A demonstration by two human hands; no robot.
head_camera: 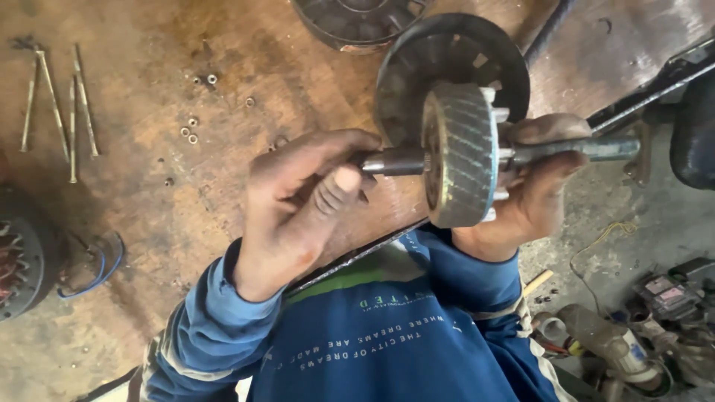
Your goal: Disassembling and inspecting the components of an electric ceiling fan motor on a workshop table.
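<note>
The worn brown wooden tabletop (pixel 223 45) is carrying all of the loose parts. Above its near edge, the grey ridged cylindrical motor rotor (pixel 462 152) is being held level in the air, with its steel shaft (pixel 395 161) running left to right through it. This rotor is serving as the landmark. Directly behind the rotor, a dark round slotted fan housing (pixel 417 59) is lying on the tabletop. Far to the left of the rotor, at the frame edge, a dark round stator with copper windings (pixel 22 257) is sitting with blue wires (pixel 97 272) trailing from it. The left hand (pixel 298 205) is closing around the shaft stub just left of the rotor, fingers curled and thumb pressing on it. The right hand (pixel 540 186) is wrapping around the shaft just right of the rotor. Far up and left of the rotor, thin long metal bolts (pixel 56 104) are lying together, with small metal nuts (pixel 192 134) scattered nearer.
</note>
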